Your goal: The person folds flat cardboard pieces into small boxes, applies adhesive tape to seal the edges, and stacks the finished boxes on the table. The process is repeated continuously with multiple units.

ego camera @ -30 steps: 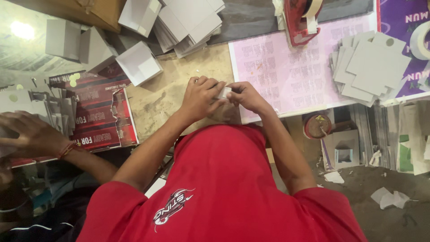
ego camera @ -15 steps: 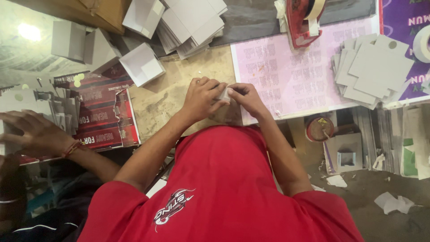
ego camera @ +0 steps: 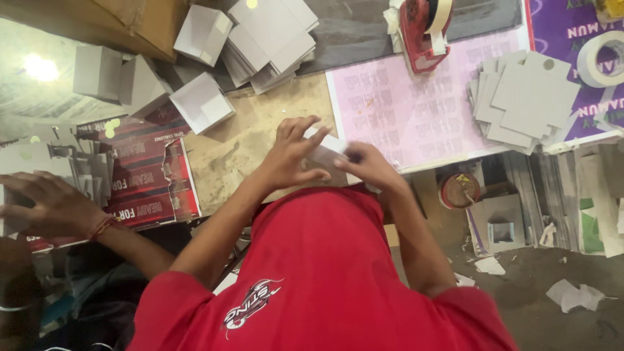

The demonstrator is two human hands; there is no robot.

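Both my left hand (ego camera: 289, 156) and my right hand (ego camera: 370, 166) pinch a small white folded cardboard box (ego camera: 327, 151) between them, held over the worktop's (ego camera: 260, 123) near edge, beside the pink printed sheet (ego camera: 416, 110).

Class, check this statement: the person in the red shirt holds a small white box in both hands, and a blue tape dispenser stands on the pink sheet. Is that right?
Not quite. The head view shows the tape dispenser is red, not blue. The rest holds: left hand and right hand hold the small white box, and the dispenser stands on the pink sheet.
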